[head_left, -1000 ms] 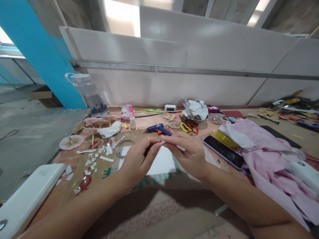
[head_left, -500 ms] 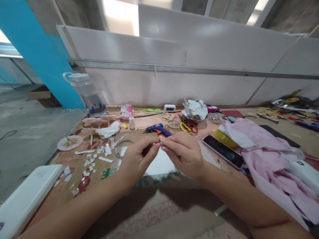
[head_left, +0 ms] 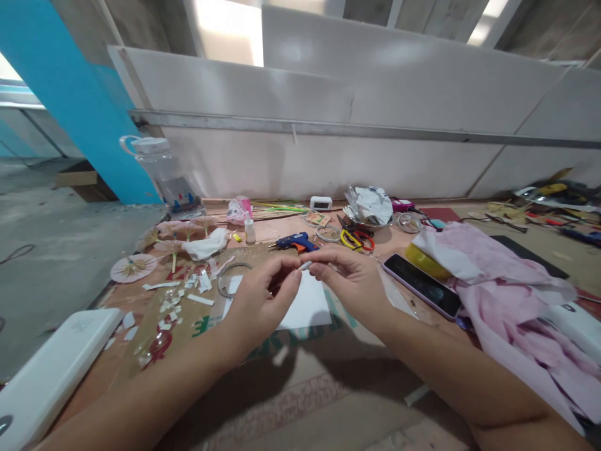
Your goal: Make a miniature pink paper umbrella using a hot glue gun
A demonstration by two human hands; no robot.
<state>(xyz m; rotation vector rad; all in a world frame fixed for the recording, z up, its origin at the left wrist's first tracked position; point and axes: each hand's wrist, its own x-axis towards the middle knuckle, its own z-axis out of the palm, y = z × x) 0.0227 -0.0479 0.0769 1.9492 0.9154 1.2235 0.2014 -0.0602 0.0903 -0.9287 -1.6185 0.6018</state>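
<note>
Between my two hands is a small white paper roll, pinched at its ends by the fingertips. My left hand is closed on its left end, thumb against forefinger. From the other side my right hand grips the right end. Below them lies a white sheet of paper on a piece of cardboard. Just behind the fingers rests a blue glue gun. A grey ring of wire is left of my left hand, near white paper scraps.
Small paper umbrellas and a water bottle stand at left. Scissors with yellow handles, a small glue bottle and a metal bowl are at the back. A phone and pink cloth lie at right.
My right hand has turned and its fingers have shifted, so more of the white roll shows between the fingertips. The left hand has stayed nearly in place.
</note>
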